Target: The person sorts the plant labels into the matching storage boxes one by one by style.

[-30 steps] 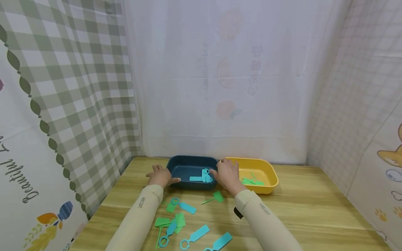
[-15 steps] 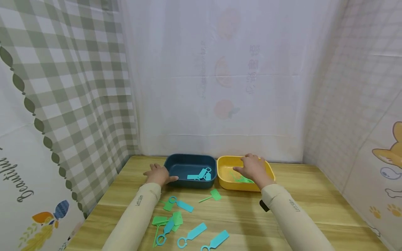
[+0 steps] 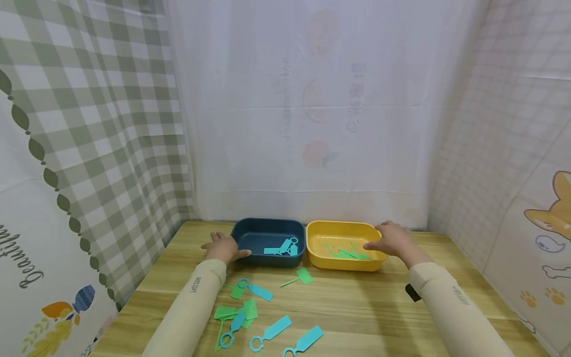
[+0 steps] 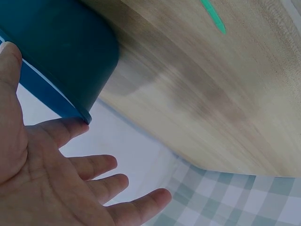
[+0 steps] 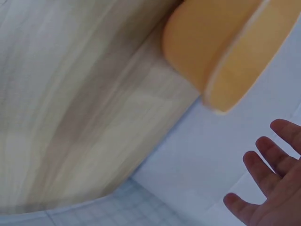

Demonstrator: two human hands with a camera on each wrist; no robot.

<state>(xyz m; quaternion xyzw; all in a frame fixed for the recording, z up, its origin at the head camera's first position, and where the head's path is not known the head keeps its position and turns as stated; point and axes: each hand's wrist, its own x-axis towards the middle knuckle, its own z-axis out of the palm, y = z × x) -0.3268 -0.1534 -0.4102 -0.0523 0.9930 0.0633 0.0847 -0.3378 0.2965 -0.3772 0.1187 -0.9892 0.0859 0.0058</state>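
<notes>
My left hand [image 3: 221,248] is at the left end of a dark blue plastic bin [image 3: 267,261], fingers spread. In the left wrist view its thumb lies over the bin's rim and the index fingertip meets the rim's corner. My right hand [image 3: 397,241] is beside the right end of a yellow bin [image 3: 339,264], fingers apart and nothing held. In the right wrist view the visible fingers [image 5: 258,170] stand clear of that bin. Blue ring-ended tags [image 3: 285,246] lie in the dark blue bin. Green flag-shaped tags with thin stems [image 3: 347,254] lie in the yellow one.
On the wooden table before the bins lie several loose tags: a lone green tag [image 3: 305,276], blue ring tags [image 3: 277,327] and an overlapping green and blue cluster [image 3: 250,308]. A white curtain [image 3: 366,148] hangs behind; a checked cloth [image 3: 138,129] hangs left.
My right hand has moved right, from between the bins across the yellow bin to its right end. The blue tags in the dark blue bin have spread slightly. My left hand stays at its bin.
</notes>
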